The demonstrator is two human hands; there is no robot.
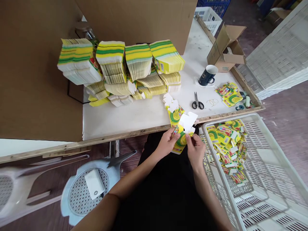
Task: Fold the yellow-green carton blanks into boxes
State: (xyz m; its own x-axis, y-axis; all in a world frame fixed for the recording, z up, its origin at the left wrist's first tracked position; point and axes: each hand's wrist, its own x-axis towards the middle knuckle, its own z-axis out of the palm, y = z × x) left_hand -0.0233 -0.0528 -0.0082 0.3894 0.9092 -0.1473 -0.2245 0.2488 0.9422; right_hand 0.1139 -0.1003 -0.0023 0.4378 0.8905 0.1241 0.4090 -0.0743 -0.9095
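My left hand [166, 141] and my right hand [195, 148] both grip one small yellow-and-green printed carton [182, 138] just below the table's front edge, over my lap. Its white flaps [188, 121] stand up and open. A short pile of flat cartons [173, 110] lies on the table right above my hands. Tall stacks of flat yellow-green cartons [120, 69] fill the back of the table. A white slatted crate [262, 179] at my right holds several folded cartons [227, 144].
On the white table [134, 117] sit black scissors [197, 103], rubber bands [212, 102], a dark mug [207, 75], an open cardboard box [226, 48] and more cartons [229, 93]. Cardboard sheets [36, 70] wall the left. A plastic stool [86, 187] stands below.
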